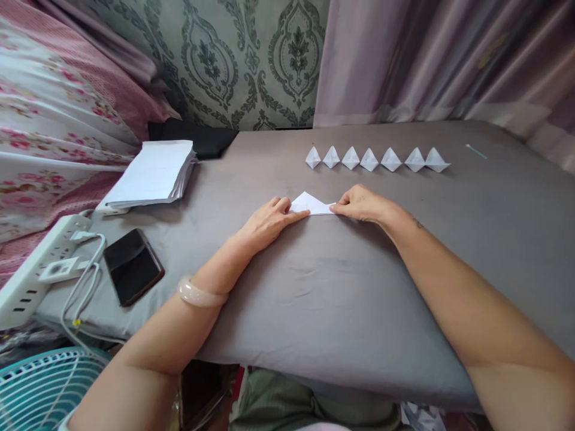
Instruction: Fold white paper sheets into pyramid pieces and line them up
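Observation:
A white sheet of paper, folded with a pointed top (308,202), lies on the grey cloth-covered table (305,287). My left hand (272,222) is at its left end, index finger stretched along the lower edge and the other fingers curled. At the right corner my right hand (359,203) pinches the paper between thumb and fingers. Beyond both hands stand several small folded paper boats (369,160) in a row. The parts of the sheet under my fingers are hidden.
A stack of white paper (150,170) sits at the left back beside a black folded cloth or bag (211,139). Nearer are a phone (133,267), a power strip (42,263) with cables, and a teal fan (49,386). A thin stick (476,151) lies far right.

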{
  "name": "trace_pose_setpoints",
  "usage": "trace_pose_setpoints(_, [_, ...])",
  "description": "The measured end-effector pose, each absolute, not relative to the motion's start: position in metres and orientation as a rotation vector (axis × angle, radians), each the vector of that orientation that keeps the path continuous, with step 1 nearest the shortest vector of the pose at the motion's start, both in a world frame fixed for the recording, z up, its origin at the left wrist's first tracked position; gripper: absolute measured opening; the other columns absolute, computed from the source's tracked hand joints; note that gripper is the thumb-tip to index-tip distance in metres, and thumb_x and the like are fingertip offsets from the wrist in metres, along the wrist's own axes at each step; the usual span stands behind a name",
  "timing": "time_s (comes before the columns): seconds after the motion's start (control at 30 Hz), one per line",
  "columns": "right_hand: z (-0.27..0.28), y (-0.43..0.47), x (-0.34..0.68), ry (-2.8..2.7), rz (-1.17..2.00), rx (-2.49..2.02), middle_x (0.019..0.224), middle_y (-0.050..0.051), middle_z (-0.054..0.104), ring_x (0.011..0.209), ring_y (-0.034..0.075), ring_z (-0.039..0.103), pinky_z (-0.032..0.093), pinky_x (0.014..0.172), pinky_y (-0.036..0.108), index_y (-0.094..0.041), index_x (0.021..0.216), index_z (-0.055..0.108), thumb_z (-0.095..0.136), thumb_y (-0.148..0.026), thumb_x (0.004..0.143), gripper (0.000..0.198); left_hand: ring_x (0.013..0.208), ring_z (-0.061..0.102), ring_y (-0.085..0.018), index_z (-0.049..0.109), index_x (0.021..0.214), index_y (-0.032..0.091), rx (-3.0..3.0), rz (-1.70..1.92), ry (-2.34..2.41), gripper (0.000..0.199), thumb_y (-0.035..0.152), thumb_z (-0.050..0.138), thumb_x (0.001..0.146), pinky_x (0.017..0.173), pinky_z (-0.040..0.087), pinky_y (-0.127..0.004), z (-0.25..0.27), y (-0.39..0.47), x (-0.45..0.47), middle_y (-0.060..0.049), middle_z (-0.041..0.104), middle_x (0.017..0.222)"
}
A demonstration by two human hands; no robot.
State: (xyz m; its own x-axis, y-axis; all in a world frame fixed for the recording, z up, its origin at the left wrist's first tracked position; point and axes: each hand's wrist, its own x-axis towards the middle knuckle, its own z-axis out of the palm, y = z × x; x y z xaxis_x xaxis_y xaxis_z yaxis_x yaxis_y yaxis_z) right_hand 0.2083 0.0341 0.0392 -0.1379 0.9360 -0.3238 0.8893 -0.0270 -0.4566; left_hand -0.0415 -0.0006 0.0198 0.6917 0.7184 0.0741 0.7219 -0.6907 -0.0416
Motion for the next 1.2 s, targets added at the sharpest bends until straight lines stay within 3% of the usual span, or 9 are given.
trace_pose_setpoints(0.13, [0.033, 0.037, 0.211, -2.171, 0.839, -1.996, 0.047, -0.006, 0.033, 0.045, 0.009, 0.031, 0.022, 0.046, 0.026, -0.02, 0.057, 0.053, 0.06, -0.047, 0.075, 0.033, 0.087, 0.043, -0.019, 0.045, 0.14, 0.036, -2.852, -0.125, -1.238, 0.052, 0.015, 0.029, 0.095, 0.086, 0.04, -0.033, 0.017, 0.001, -0.043, -0.009, 0.048, 0.105])
trace_pose_setpoints(0.23, [0.032, 0.035, 0.212, -2.191, 0.769, -2.005, 0.053, -0.003, 0.046, 0.049, 0.011, 0.041, 0.027, 0.049, 0.026, -0.021, 0.063, 0.058, 0.058, -0.05, 0.077, 0.033, 0.087, 0.042, -0.019, 0.046, 0.139, 0.036, -2.886, -0.172, -1.242, 0.053, 0.014, 0.031, 0.094, 0.087, 0.039, -0.034, 0.016, 0.002, -0.044, -0.008, 0.047, 0.106])
trace_pose_setpoints(0.4, [0.029, 0.023, 0.213, -2.183, 0.537, -1.985, 0.079, 0.003, 0.062, 0.068, 0.016, 0.054, 0.036, 0.058, 0.027, -0.021, 0.079, 0.062, 0.057, -0.052, 0.079, 0.031, 0.091, 0.041, -0.02, 0.046, 0.139, 0.038, -2.923, -0.15, -1.29, 0.057, 0.011, 0.03, 0.092, 0.089, 0.039, -0.036, 0.016, 0.005, -0.045, -0.009, 0.047, 0.109])
trace_pose_setpoints(0.6, [0.019, 0.005, 0.202, -2.341, 0.109, -1.534, 0.109, 0.01, 0.058, 0.1, 0.022, 0.05, 0.039, 0.081, 0.031, -0.018, 0.103, 0.06, 0.048, -0.025, 0.089, 0.019, 0.091, 0.041, -0.02, 0.047, 0.138, 0.039, -2.942, -0.178, -1.313, 0.059, 0.009, 0.031, 0.09, 0.087, 0.038, -0.035, 0.015, 0.006, -0.045, -0.009, 0.047, 0.109])
trace_pose_setpoints(0.77, [0.029, -0.017, 0.18, -2.645, -0.075, -1.512, 0.106, 0.011, 0.061, 0.095, 0.023, 0.051, 0.037, 0.074, 0.032, -0.018, 0.099, 0.064, 0.03, -0.007, 0.091, 0.037, 0.089, 0.041, -0.019, 0.047, 0.138, 0.039, -2.951, -0.175, -1.312, 0.058, 0.009, 0.032, 0.09, 0.087, 0.038, -0.033, 0.014, 0.007, -0.045, -0.008, 0.048, 0.108])
trace_pose_setpoints(0.83, [0.033, -0.027, 0.172, -2.657, -0.146, -1.622, 0.102, 0.013, 0.061, 0.091, 0.024, 0.053, 0.036, 0.068, 0.033, -0.017, 0.106, 0.064, 0.03, -0.012, 0.093, 0.037, 0.089, 0.042, -0.02, 0.048, 0.138, 0.038, -2.954, -0.174, -1.311, 0.058, 0.009, 0.033, 0.09, 0.088, 0.038, -0.034, 0.014, 0.008, -0.045, -0.008, 0.048, 0.109])
trace_pose_setpoints(1.0, [0.033, -0.042, 0.157, -2.651, -0.246, -1.655, 0.102, 0.017, 0.057, 0.093, 0.029, 0.053, 0.036, 0.068, 0.034, -0.023, 0.137, 0.05, 0.03, -0.047, 0.097, 0.05, 0.09, 0.044, -0.02, 0.051, 0.136, 0.035, -2.948, -0.25, -1.356, 0.055, 0.01, 0.032, 0.091, 0.09, 0.038, -0.034, 0.012, 0.007, -0.047, -0.01, 0.049, 0.112])
trace_pose_setpoints(1.2, [0.03, -0.039, 0.161, -2.652, -0.232, -1.63, 0.107, 0.016, 0.055, 0.096, 0.028, 0.051, 0.038, 0.075, 0.036, -0.025, 0.135, 0.054, 0.025, -0.047, 0.098, 0.052, 0.088, 0.046, -0.019, 0.06, 0.128, 0.032, -2.859, -0.408, -1.505, 0.047, 0.015, 0.032, 0.094, 0.089, 0.039, -0.034, 0.003, 0.006, -0.057, -0.009, 0.052, 0.105])
